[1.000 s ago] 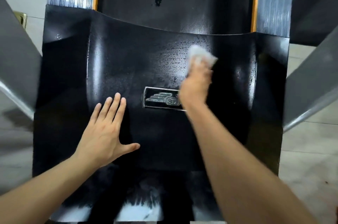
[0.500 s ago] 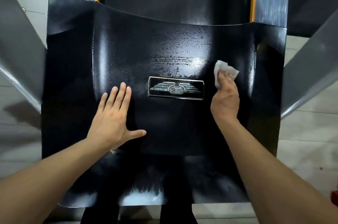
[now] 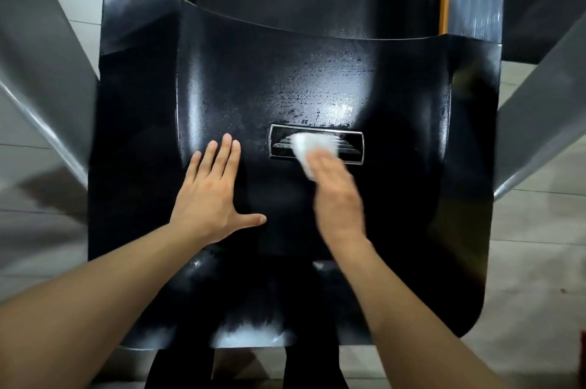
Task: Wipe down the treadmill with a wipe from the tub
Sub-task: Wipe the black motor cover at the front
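1. The right hand [image 3: 337, 198] presses a white wipe [image 3: 312, 149] flat against the chrome badge [image 3: 352, 147] at the middle of the treadmill's black motor cover [image 3: 142, 103]; it is blurred, so I cannot tell how its fingers lie.
2. The left hand [image 3: 211, 198] lies flat, fingers straight, just left of the badge.
3. The wipe looks thin, limp and damp; it probably bunches easily, so broad finger pressure suits it better than a pinch.

**Surroundings of the Machine**

A pale tiled floor [image 3: 539, 261] is seen on both sides of it and below. At the floor's far right edge, low in the view, a small red object [image 3: 582, 338] is cut off and cannot be identified.
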`<state>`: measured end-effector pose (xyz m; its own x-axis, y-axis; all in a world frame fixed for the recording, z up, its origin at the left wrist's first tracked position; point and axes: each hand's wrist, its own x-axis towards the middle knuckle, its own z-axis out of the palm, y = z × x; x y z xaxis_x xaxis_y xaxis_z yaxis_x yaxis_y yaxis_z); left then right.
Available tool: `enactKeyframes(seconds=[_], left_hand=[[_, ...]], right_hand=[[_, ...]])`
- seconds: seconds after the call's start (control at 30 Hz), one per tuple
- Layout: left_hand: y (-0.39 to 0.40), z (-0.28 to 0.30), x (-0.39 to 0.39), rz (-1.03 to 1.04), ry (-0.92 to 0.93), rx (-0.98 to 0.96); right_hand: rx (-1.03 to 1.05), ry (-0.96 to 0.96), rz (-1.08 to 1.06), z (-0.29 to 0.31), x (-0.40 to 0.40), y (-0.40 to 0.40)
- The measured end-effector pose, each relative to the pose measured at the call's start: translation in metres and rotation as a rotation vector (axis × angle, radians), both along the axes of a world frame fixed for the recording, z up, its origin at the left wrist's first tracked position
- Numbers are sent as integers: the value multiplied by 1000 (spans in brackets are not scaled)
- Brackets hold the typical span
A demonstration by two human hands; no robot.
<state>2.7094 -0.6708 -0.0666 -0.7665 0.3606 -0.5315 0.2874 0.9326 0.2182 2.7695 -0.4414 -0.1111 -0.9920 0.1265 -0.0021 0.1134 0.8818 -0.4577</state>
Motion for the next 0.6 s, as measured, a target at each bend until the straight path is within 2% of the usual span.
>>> enactKeyframes(seconds=[0.07, 0.17, 0.27, 0.33, 0.43, 0.5, 0.6], left_hand=[[0, 0, 0, -1, -2, -3], [1, 0, 1, -1, -10, 2], [-2, 1, -1, 5, -15, 6], [-2, 2, 0, 6, -7, 3], [-1, 2, -2, -16, -17, -2], [-9, 4, -7, -34, -44, 40], [-41, 14, -7, -73, 8, 43]], right_hand=[[98, -32, -264, 4, 37, 54], [74, -64, -575, 8, 52, 85], [-104, -9, -621, -4, 13, 49], [-156, -5, -480, -15, -18, 7], [-153, -7, -85, -13, -41, -60], [-95, -22, 172, -8, -36, -87], [-60, -29, 376, -5, -12, -93]])
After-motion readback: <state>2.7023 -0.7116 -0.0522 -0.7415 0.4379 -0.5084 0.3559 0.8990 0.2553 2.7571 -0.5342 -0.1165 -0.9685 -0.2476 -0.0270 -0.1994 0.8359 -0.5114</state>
